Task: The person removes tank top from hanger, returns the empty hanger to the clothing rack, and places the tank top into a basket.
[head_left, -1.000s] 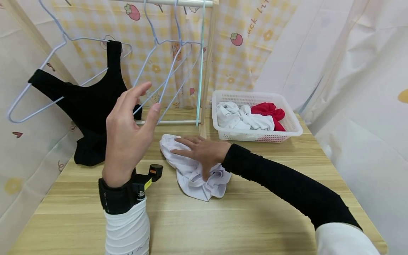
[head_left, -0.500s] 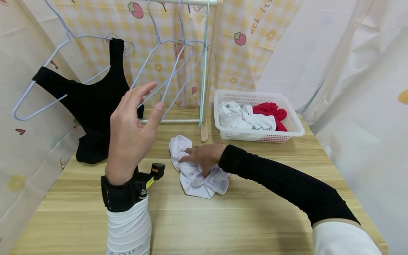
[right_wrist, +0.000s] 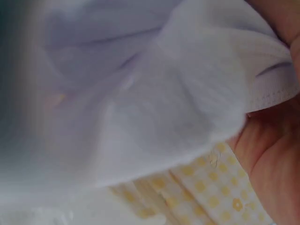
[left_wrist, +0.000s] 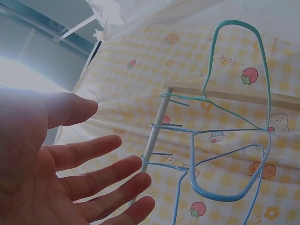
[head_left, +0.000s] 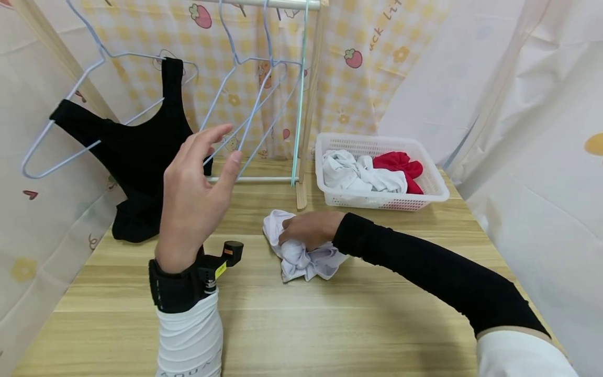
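A bunched white garment (head_left: pixel 298 259) lies on the wooden table (head_left: pixel 301 324), in front of the clothes rack. Fingers curled into its folds, my right hand (head_left: pixel 312 229) grips the cloth from above. In the right wrist view the white cloth (right_wrist: pixel 178 98) fills most of the picture, with part of the hand (right_wrist: pixel 276 159) at the right edge. My left hand (head_left: pixel 195 193) is raised over the table, thumb and fingers apart, holding nothing. In the left wrist view its spread fingers (left_wrist: pixel 110 178) are left of the hangers.
A black tank top (head_left: pixel 141 141) hangs on a blue hanger (head_left: pixel 35 157) at left. Blue hangers (head_left: pixel 256 99) and a green hanger (head_left: pixel 300 99) hang from the rack rail (head_left: pixel 282 4). A white basket (head_left: pixel 377 201) holds white cloth (head_left: pixel 346 170) and red cloth (head_left: pixel 400 167).
My right hand's fingers have gone from spread on the white garment to curled into it. The cloth is more bunched and its left edge has shifted right. The left hand stays raised.
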The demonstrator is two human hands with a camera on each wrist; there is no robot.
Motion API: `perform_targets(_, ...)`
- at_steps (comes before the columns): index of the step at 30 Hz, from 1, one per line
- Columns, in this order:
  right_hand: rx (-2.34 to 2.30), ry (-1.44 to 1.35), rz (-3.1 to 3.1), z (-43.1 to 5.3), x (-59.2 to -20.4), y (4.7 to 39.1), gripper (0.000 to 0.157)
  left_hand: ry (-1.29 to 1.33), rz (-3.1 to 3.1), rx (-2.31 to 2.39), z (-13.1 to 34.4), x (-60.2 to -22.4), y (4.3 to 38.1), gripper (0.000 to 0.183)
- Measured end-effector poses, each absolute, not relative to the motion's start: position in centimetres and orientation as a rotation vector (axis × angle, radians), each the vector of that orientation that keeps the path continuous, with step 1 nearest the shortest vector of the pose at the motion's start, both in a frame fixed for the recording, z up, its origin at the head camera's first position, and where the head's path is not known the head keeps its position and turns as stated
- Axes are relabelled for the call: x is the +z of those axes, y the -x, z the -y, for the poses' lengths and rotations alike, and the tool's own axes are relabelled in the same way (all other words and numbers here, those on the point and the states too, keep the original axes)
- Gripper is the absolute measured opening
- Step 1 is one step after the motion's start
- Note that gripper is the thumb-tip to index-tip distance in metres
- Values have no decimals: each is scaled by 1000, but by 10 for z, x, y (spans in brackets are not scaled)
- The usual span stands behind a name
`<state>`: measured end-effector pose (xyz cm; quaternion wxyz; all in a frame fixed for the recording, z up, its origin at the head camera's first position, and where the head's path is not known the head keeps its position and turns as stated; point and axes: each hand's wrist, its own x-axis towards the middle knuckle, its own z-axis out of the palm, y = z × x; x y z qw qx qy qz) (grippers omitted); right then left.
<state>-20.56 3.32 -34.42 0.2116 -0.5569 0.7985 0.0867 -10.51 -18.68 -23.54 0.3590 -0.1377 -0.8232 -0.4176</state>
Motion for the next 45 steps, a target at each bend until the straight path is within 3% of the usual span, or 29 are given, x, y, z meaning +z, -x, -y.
perform_targets(8,99,1414,-2304,-70,-298,215,57,343,2106,-1078,190,-235,104,41)
perform_targets(17,-189,1354,-2459,-140,-209,236,61,340,2111,-1090,189,-234,103,41)
perform_targets(25,-199,1014,-2747,-187,-144,267,64,350,2123,-1088,185,-235,104,41)
perform_targets(34,-75,770,-2839,-214,-154,313,63,349,2126,-1090,184,-236,101,42)
perform_targets(45,-101,683,-2926,-237,-231,353,64,376,2125,-1117,178,-238,97,40)
